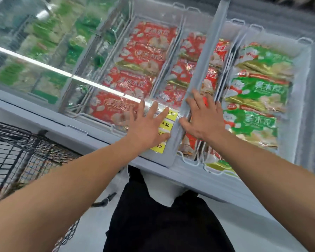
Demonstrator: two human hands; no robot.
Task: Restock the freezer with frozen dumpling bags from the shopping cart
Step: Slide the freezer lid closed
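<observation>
Left hand (149, 124) laid flat, fingers spread, on sliding glass lid (91, 84). Right hand (202, 119) spread against lid frame (198, 75); neither grip holding anything. Dumpling bags (251, 122) seen in freezer (302, 110).

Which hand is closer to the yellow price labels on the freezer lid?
Left. The left hand lies flat on the glass lid, its fingers and thumb touching the yellow price labels. The right hand is beside them, on the grey lid frame.
</observation>
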